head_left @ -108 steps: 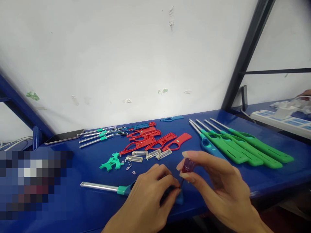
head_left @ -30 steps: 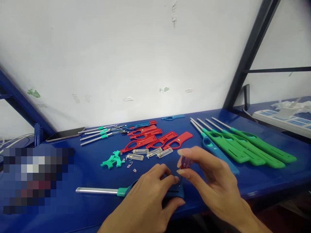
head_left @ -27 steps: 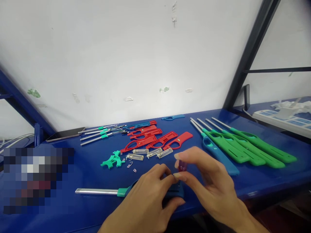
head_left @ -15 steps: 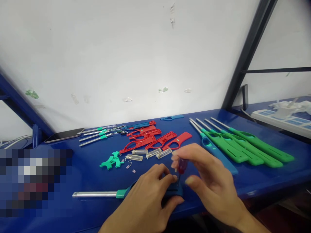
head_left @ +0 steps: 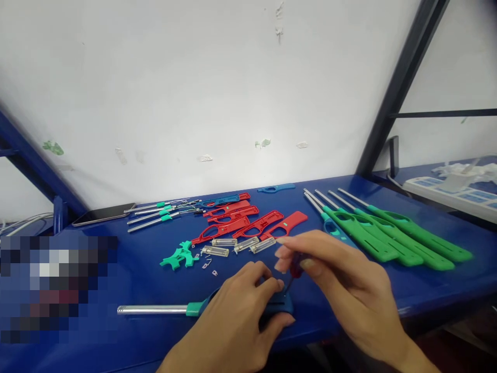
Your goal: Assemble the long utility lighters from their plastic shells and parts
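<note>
Under my left hand [head_left: 240, 311] lies a blue long-nosed gas lighter [head_left: 277, 306], its metal tube pointing left along the table. My left fingers and thumb clasp its handle from both sides. My right hand [head_left: 341, 285] pinches a small screwdriver [head_left: 295, 270] by its dark red handle. The screwdriver leans to the right, with its tip at the right end of the lighter's handle; whether it sits in a screw is too small to tell. Just beyond the hands are several clear fuel tanks [head_left: 216, 251] and green triggers [head_left: 180, 257].
Red handle shells [head_left: 260, 225] lie at the middle back, beside metal tubes with wires [head_left: 149, 224]. Several green lighters [head_left: 411, 238] and a partly hidden blue one lie at right. A flat dark device [head_left: 103, 214] rests back left. A power strip [head_left: 446, 194] stands far right.
The screwdriver has gone from nearly upright to leaning right. My right thumb and fingers have closed around its handle. My left hand and the blue lighter stay in place.
</note>
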Motion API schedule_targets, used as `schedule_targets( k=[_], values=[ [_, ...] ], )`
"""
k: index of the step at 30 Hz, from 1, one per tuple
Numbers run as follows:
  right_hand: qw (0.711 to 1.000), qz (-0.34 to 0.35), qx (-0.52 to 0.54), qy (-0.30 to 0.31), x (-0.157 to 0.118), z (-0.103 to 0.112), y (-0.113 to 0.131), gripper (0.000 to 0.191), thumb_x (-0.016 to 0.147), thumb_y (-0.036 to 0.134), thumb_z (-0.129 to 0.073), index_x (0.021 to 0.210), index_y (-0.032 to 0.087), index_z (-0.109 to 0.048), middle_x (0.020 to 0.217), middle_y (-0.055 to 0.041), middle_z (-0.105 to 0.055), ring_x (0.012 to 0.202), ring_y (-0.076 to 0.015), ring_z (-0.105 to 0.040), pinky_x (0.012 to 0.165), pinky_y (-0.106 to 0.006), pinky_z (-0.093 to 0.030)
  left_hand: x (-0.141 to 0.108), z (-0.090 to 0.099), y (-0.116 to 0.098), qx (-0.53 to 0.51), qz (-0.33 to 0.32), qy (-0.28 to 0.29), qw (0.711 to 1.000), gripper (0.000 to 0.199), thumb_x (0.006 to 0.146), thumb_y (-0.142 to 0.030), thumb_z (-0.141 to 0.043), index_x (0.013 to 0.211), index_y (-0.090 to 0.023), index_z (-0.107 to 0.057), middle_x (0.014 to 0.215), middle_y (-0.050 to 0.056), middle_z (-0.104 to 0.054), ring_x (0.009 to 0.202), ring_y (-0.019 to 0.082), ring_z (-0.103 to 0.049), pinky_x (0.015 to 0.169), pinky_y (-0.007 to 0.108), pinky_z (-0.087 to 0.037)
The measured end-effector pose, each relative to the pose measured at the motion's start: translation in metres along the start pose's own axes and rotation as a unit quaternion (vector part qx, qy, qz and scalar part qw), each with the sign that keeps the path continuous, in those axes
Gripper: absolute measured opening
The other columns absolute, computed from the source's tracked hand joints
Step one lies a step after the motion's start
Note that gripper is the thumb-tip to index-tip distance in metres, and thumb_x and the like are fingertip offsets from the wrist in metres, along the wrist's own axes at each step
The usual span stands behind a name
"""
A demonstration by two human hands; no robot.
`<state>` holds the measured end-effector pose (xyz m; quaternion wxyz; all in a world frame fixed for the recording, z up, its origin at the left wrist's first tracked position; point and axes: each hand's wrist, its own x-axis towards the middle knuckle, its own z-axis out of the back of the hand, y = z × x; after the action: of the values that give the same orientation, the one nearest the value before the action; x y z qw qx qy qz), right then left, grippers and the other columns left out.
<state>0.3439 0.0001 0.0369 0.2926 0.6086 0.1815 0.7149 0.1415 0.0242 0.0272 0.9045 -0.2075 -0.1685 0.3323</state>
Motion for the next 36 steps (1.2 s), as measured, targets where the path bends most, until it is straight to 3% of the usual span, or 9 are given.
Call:
schedule_targets(
  k=[4, 9, 13, 15, 18, 23, 28, 33, 36],
  values=[
    [0.998, 0.04, -0.042, -0.021, 0.003, -0.003, 0.003, 0.043, 0.099, 0.012, -0.072, 0.134, 0.036, -0.077, 0.101, -0.0006, -0.072, 0.088, -0.0171, -0.069, 0.077, -0.028, -0.06, -0.001, -0.001, 0.001, -0.008, -0.007, -0.003, 1.0, 0.034, 0.1, -0.028, -0.073, 0.133, -0.024, -0.069, 0.126, 0.009, -0.067, 0.116, 0.03, -0.068, 0.109, 0.052, -0.058],
    [0.999, 0.004, -0.005, 0.04, 0.008, -0.004, 0.003, 0.044, 0.108, 0.012, -0.057, 0.14, 0.036, -0.073, 0.118, -0.0026, -0.075, 0.1, -0.0174, -0.072, 0.08, -0.028, -0.061, 0.0, -0.001, 0.001, -0.005, 0.002, -0.002, 1.0, 0.035, 0.1, -0.029, -0.075, 0.133, -0.023, -0.07, 0.132, 0.011, -0.068, 0.121, 0.032, -0.067, 0.108, 0.053, -0.058],
    [0.999, 0.023, -0.007, -0.023, 0.009, -0.005, 0.0, 0.04, 0.099, 0.012, -0.075, 0.13, 0.038, -0.079, 0.1, 0.0006, -0.07, 0.089, -0.0147, -0.068, 0.076, -0.025, -0.06, -0.001, -0.002, 0.001, -0.006, -0.007, -0.014, 1.0, 0.035, 0.1, -0.028, -0.075, 0.134, -0.024, -0.068, 0.132, 0.01, -0.068, 0.121, 0.032, -0.067, 0.107, 0.053, -0.059],
    [0.999, 0.024, -0.031, -0.028, 0.009, -0.005, 0.0, 0.037, 0.102, 0.015, -0.071, 0.131, 0.036, -0.079, 0.107, -0.0015, -0.069, 0.092, -0.0154, -0.069, 0.075, -0.025, -0.06, -0.002, -0.002, 0.001, -0.007, -0.004, -0.011, 1.0, 0.035, 0.099, -0.028, -0.075, 0.133, -0.023, -0.069, 0.131, 0.01, -0.068, 0.12, 0.032, -0.067, 0.107, 0.052, -0.059],
    [0.999, -0.008, -0.029, 0.017, 0.009, -0.002, 0.002, 0.039, 0.109, 0.015, -0.058, 0.135, 0.036, -0.076, 0.12, -0.0026, -0.075, 0.104, -0.0174, -0.073, 0.083, -0.027, -0.062, -0.002, -0.001, 0.001, -0.007, 0.0, -0.004, 1.0, 0.03, 0.1, -0.028, -0.075, 0.129, -0.023, -0.071, 0.13, 0.01, -0.068, 0.12, 0.032, -0.067, 0.105, 0.053, -0.059],
    [0.998, 0.031, -0.049, -0.025, 0.009, 0.0, 0.004, 0.038, 0.099, 0.01, -0.074, 0.127, 0.035, -0.079, 0.101, 0.0004, -0.073, 0.088, -0.0145, -0.071, 0.076, -0.025, -0.061, -0.001, -0.002, 0.002, -0.008, 0.0, -0.009, 1.0, 0.032, 0.1, -0.029, -0.075, 0.131, -0.023, -0.07, 0.13, 0.01, -0.067, 0.118, 0.031, -0.068, 0.106, 0.053, -0.059],
    [0.998, 0.022, -0.049, 0.027, 0.01, 0.002, 0.007, 0.04, 0.107, 0.009, -0.057, 0.133, 0.032, -0.076, 0.115, -0.0018, -0.077, 0.099, -0.0152, -0.074, 0.078, -0.024, -0.062, -0.002, -0.003, 0.002, -0.003, -0.001, -0.012, 1.0, 0.03, 0.1, -0.029, -0.075, 0.129, -0.023, -0.07, 0.128, 0.009, -0.067, 0.119, 0.031, -0.067, 0.104, 0.053, -0.06],
    [0.994, 0.062, -0.082, -0.035, 0.009, 0.004, 0.004, 0.035, 0.096, 0.009, -0.076, 0.124, 0.029, -0.079, 0.1, 0.0, -0.075, 0.087, -0.0153, -0.072, 0.077, -0.026, -0.061, -0.003, -0.003, 0.002, -0.001, -0.004, -0.012, 1.0, 0.033, 0.1, -0.029, -0.075, 0.132, -0.024, -0.069, 0.129, 0.009, -0.068, 0.118, 0.031, -0.068, 0.105, 0.052, -0.06],
    [0.995, 0.063, -0.083, 0.008, 0.006, 0.006, 0.002, 0.038, 0.104, 0.01, -0.063, 0.136, 0.028, -0.074, 0.113, -0.0028, -0.077, 0.094, -0.0164, -0.073, 0.079, -0.027, -0.061, -0.003, -0.003, 0.002, -0.001, -0.004, -0.012, 1.0, 0.031, 0.099, -0.029, -0.076, 0.129, -0.024, -0.07, 0.126, 0.009, -0.068, 0.116, 0.03, -0.068, 0.103, 0.05, -0.061]
  ],
)
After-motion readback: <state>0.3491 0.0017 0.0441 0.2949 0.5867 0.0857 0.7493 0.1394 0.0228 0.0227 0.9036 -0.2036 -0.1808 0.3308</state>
